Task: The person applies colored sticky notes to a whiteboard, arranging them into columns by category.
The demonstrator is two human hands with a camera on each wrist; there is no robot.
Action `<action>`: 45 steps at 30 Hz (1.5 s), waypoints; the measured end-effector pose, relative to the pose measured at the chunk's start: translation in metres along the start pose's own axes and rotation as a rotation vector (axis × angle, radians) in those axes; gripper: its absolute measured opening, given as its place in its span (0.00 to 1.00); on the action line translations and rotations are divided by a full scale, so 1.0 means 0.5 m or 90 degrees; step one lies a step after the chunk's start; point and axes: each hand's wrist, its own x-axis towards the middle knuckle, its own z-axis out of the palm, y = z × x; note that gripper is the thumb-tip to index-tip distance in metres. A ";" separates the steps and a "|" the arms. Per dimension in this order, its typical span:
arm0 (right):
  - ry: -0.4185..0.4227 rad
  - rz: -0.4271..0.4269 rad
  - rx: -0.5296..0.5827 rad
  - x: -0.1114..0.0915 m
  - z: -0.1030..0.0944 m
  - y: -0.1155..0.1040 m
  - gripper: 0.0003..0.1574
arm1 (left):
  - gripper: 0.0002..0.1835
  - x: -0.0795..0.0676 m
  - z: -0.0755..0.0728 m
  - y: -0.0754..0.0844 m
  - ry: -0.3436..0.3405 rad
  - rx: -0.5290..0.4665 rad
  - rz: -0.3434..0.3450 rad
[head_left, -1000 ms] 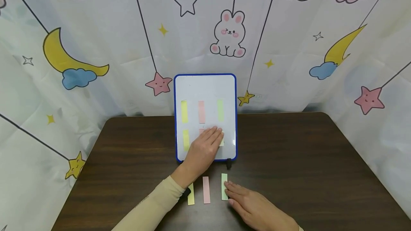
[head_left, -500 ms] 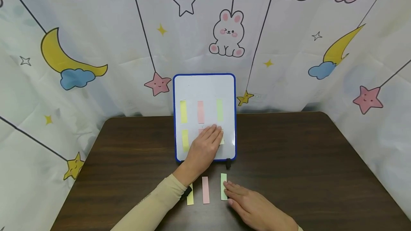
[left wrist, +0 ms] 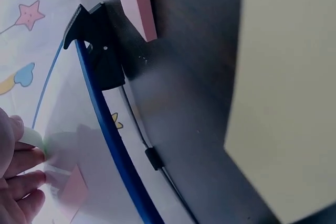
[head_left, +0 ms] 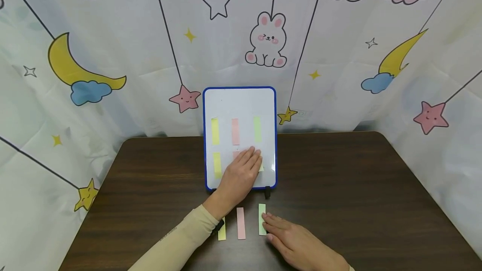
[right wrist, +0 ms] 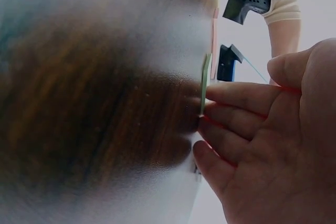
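Note:
My left hand (head_left: 242,172) lies with its fingers stretched out against the whiteboard (head_left: 239,101), over the lower right area. Part of a pale green sticky note (head_left: 261,167) shows beside its fingers, and a pink sticky note (head_left: 236,154) is mostly covered by them. Down on the table, the fingertips of my right hand (head_left: 293,236) touch the right side of a green sticky note pad (head_left: 262,219); its fingers are extended. A pink pad (head_left: 241,223) lies to the left of that, and a yellow pad (head_left: 222,232) is partly hidden behind the left wrist.
Higher on the board are yellow (head_left: 215,131), pink (head_left: 235,131) and green notes (head_left: 257,129) in a row, with another yellow note (head_left: 217,165) below. A black stand foot (head_left: 267,192) supports the board on the dark wooden table (head_left: 339,187). A printed curtain (head_left: 331,32) hangs behind.
The left hand stays at the same place on the board, its fingers shifting only very slightly. The right hand remains at the green pad.

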 end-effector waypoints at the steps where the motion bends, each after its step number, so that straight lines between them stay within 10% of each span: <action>1: 0.001 -0.001 -0.001 0.000 0.000 0.000 0.34 | 0.18 0.000 -0.001 0.000 -0.004 0.000 -0.001; 26: 0.014 0.015 -0.008 0.013 -0.008 -0.009 0.34 | 0.18 0.003 -0.017 0.000 -0.050 0.019 -0.009; 38: 0.230 0.019 -0.061 0.050 -0.031 0.029 0.28 | 0.20 0.000 -0.019 -0.002 -0.054 0.005 -0.013; 45: 0.271 0.010 -0.076 0.078 -0.038 0.057 0.31 | 0.21 -0.002 -0.015 0.000 -0.057 0.021 -0.004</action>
